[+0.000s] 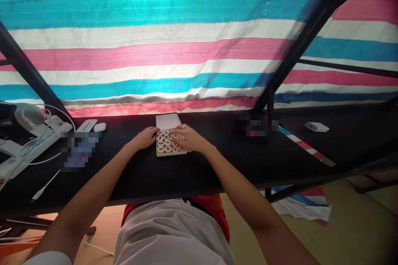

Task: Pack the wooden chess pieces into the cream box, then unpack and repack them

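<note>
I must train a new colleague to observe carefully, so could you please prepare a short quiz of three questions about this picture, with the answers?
1. Which hand is over the round pieces in the open white box?
2. True or false: the left hand is resting in the person's lap.
3. Choose one. The visible characters on the pieces are:
A) only black
B) only red
C) some black, some red

Key:
1. The right hand.
2. False; it is at the left side of the box, above the lap.
3. C
</note>
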Available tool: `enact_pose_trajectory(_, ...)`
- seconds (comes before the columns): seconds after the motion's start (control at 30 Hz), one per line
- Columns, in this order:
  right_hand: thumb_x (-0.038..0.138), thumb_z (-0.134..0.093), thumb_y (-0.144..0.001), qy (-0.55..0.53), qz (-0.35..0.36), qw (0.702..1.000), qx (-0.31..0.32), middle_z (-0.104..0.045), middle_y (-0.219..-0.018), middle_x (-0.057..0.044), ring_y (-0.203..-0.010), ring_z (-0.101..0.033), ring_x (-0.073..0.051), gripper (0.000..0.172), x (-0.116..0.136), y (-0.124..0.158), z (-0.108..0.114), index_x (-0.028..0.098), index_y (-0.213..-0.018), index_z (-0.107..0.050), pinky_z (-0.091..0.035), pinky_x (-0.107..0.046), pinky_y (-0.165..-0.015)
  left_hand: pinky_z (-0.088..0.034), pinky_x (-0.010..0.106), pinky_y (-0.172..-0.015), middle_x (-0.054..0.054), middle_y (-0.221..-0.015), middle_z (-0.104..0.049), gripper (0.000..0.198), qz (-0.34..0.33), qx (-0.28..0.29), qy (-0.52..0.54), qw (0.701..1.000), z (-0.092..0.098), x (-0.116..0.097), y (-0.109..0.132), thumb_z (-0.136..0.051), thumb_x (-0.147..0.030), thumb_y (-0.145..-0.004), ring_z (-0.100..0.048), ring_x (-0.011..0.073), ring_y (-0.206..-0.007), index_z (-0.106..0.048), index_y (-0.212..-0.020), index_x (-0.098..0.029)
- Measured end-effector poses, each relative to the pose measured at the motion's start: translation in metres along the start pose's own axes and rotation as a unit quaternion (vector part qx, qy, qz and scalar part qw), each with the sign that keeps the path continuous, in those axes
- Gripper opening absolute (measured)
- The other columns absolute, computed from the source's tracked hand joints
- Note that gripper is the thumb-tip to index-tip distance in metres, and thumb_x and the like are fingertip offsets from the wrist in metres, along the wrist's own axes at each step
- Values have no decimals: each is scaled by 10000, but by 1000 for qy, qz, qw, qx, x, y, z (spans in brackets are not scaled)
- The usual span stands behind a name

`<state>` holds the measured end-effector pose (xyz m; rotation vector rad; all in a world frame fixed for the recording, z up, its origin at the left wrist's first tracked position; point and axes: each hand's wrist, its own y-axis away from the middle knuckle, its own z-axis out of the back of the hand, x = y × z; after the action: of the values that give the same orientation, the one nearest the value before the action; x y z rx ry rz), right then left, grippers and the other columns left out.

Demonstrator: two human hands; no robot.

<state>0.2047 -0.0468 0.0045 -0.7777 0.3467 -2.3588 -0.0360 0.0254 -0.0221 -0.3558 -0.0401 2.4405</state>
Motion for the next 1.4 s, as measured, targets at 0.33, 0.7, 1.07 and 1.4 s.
enact_pose_trajectory(0.33,224,-539,-863,41,28,997,54,-622,-1111,-82,-1058,-548,-216,225,0,-2,-16,212,-1007,-711,-398,-344,-958,-428,382,-974,110,-1223,-572,386,-8,-7,6,1000,-4,4,-2,-386,-285,-873,-531,246,-1130,-522,-1221,-186)
enact_pose_trajectory(0.7,206,-589,-812,6,20,996,85,-639,-966,-59,-916,-573,-199,193,6,-2,-12,211,-982,-680,-426,-312,-846,-412,386,-993,113,-1226,-571,391,-9,-5,7,1000,-2,2,-2,-386,-277,-863,-518,255,-1149,-522,-1216,-181)
enact_pose_trajectory(1.07,131,-531,-765,103,-249,961,-60,-595,-1069,-122,-988,-548,-239,469,-61,12,26,138,-1233,-519,-405,-332,-900,-424,372,-978,113,-1220,-567,392,-4,3,0,1000,-1,1,-2,-373,-286,-873,-520,250,-1146,-513,-1225,-184)
enact_pose_trajectory(1.4,129,-562,-768,59,-319,942,86,-618,-1144,-111,-957,-593,-203,503,-74,18,26,149,-1267,-512,-440,-270,-814,-424,376,-975,121,-1222,-566,395,-10,5,-2,1000,-2,3,-2,-373,-287,-872,-519,256,-1143,-507,-1224,-166)
